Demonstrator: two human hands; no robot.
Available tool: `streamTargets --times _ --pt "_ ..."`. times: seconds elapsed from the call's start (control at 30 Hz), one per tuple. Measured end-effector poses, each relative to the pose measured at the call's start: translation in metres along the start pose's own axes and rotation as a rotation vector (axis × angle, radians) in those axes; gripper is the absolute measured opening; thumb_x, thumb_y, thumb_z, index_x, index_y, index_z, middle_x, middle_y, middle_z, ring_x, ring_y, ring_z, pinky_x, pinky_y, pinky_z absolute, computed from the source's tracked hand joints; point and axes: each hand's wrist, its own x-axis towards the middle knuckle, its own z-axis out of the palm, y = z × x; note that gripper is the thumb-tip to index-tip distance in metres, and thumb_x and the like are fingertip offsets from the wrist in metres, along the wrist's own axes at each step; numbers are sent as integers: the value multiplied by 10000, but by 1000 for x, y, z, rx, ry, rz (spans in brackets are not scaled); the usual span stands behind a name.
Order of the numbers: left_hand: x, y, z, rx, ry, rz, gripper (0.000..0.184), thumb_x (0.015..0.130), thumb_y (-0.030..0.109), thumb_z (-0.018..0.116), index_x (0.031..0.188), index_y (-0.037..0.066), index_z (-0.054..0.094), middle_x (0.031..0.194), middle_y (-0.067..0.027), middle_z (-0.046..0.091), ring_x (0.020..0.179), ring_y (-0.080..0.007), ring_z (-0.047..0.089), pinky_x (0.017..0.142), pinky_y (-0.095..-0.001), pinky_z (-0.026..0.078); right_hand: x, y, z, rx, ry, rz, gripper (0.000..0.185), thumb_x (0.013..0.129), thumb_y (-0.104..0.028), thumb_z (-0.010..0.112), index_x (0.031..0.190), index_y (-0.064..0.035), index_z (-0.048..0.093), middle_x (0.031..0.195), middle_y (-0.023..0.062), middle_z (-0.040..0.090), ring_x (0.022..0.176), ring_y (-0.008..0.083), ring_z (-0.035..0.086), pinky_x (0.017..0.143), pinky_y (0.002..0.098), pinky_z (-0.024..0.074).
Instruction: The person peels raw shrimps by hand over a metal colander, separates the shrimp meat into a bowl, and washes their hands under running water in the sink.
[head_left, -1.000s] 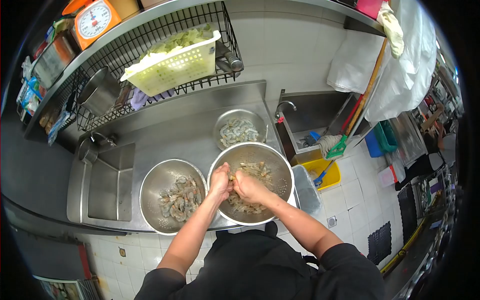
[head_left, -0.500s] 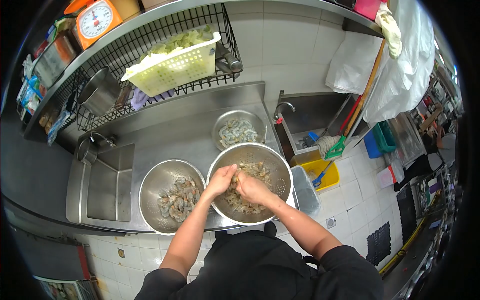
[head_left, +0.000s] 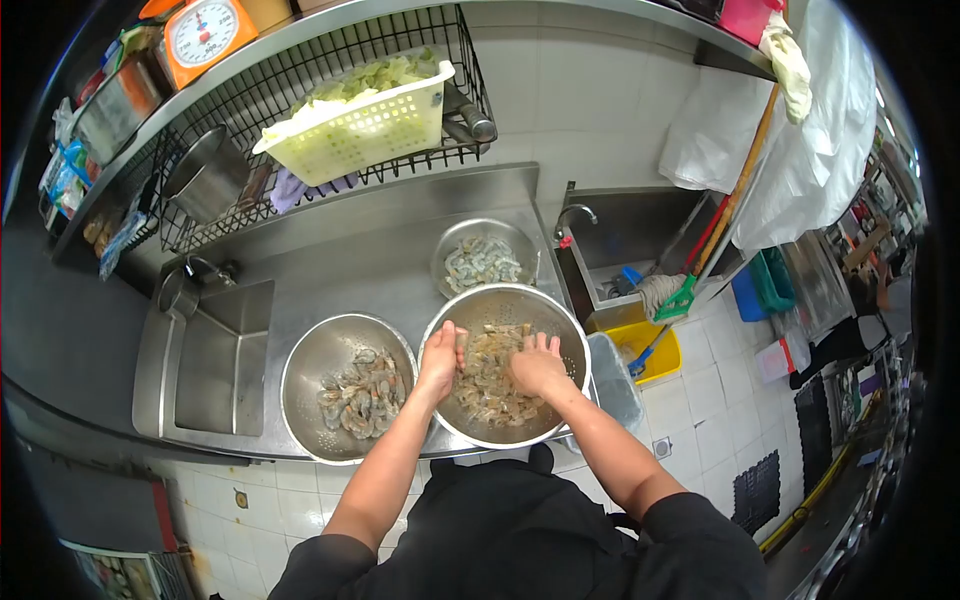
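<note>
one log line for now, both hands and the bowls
left hand: over right colander, grip unclear | right hand: at shells inside | left colander: darker shrimp | far bowl: pale shrimp

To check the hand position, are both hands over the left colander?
No, the left hand and the right hand are both over the right colander.

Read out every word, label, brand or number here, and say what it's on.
Nothing can be quoted for certain.
Scale: dial markings too small and blurred to read.
Blue packet: any print is too blurred to read.
No other readable text shows.
</note>
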Motion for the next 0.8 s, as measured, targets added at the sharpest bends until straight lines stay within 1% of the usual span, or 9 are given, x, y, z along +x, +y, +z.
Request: streamTargets --times 0.03,0.07,0.1,0.2,0.33,0.43,0.5,0.6,0.8 --pt "-2 0 2 5 -7 2 249 1012 280 493 1012 54 597 808 -58 613 701 -166 581 647 -354 478 1 0 -4 -277 16 -46 251 905 -201 534 1075 -17 544 942 230 592 958 396 575 874 514 413" --pt "-4 0 5 -105 -39 21 222 1009 246 499 1069 53 592 841 -51 624 751 -162 597 689 -338 492 1 -6 -7 -103 -40 74 301 935 -210 506 1173 -33 559 1031 257 597 1000 423 578 908 543 404" --pt "-11 3 9 -218 -66 34 215 1007 212 505 1126 53 588 873 -44 635 802 -159 613 732 -322 506 7 -5 0 -106 -40 71 301 935 -210 506 1173 -33 559 1031 257 597 1000 423 578 908 543 404" --pt "-28 14 23 -371 -112 28 218 993 136 516 1180 42 576 974 -88 660 904 -175 637 797 -298 498 10 -6 17 717 -334 178 347 988 -209 429 1252 5 498 1114 302 595 1042 471 569 909 524 432" --pt "-28 9 25 -395 -126 67 227 979 104 531 1189 26 570 1012 -106 668 950 -181 641 849 -286 489 7 -16 32 783 -169 200 387 981 -190 453 1296 35 480 1147 304 594 1077 445 580 914 442 461" --pt "-25 -1 23 -464 -123 87 236 964 74 545 1191 11 566 1004 -111 668 964 -195 641 873 -316 508 5 -25 34 774 -107 170 384 952 -153 470 1276 50 498 1082 294 621 1032 427 612 873 431 488" --pt "-23 -4 22 -510 -103 54 240 954 48 546 1187 -10 562 1013 -123 663 969 -205 639 894 -336 521 6 -32 40 728 59 201 302 908 -161 510 1119 43 580 895 278 638 855 435 638 739 457 507" --pt "-19 -6 21 -576 -81 21 225 954 38 537 1167 -31 560 1021 -134 656 979 -214 636 886 -339 533 11 -41 38 714 24 323 285 858 -148 532 1035 66 599 812 256 638 786 422 645 691 474 505" --pt "-8 1 14 -555 -96 -72 171 931 26 572 1089 -39 567 1006 -137 647 914 -217 629 851 -342 540 10 -46 40 635 74 283 248 813 -115 546 969 69 605 731 255 607 691 435 623 637 473 487"
